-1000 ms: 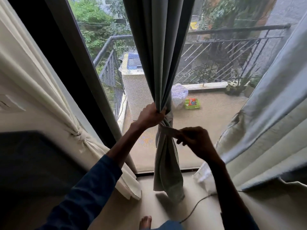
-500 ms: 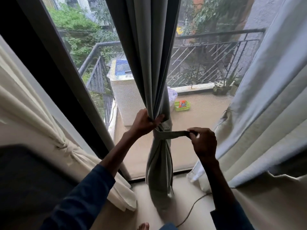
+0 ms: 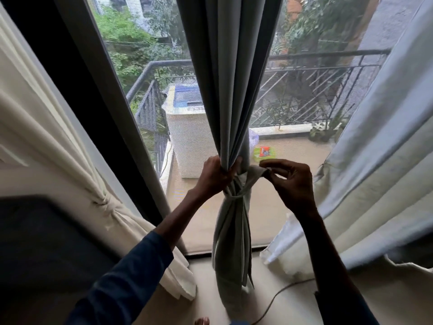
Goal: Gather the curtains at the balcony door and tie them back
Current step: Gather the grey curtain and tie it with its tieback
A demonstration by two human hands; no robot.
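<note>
Head view, looking down at the balcony door. Grey curtain (image 3: 230,90) hangs in the middle of the glass, gathered into a narrow bundle at about waist level.

Left hand (image 3: 214,175) fisted around the gathered folds, fingers wrapped tight on the cloth just above the wrap. Right hand (image 3: 290,181) just to the right of the bundle, thumb and fingertips pinching the free end of the fabric tie (image 3: 254,173); other fingers curled loosely. Tie runs from that pinch back to the bundle, and a band of it crosses the curtain below the left hand.

Progress, judged from how things lie:
- Cream curtain (image 3: 70,160) at far left already cinched, knot visible at its waist. Done.
- Grey curtain gathered, wrap at least once round. Knot not yet closed; end is in hand, not tucked.
- Pale curtain (image 3: 375,172) at right hangs loose and spread, lower edge bunched on the floor. No tie visible on it. Left to do.

Roughly halfway, perhaps a little past. Cord (image 3: 281,292) trails on the floor near the bundle's foot; bare toes at the bottom edge.
</note>
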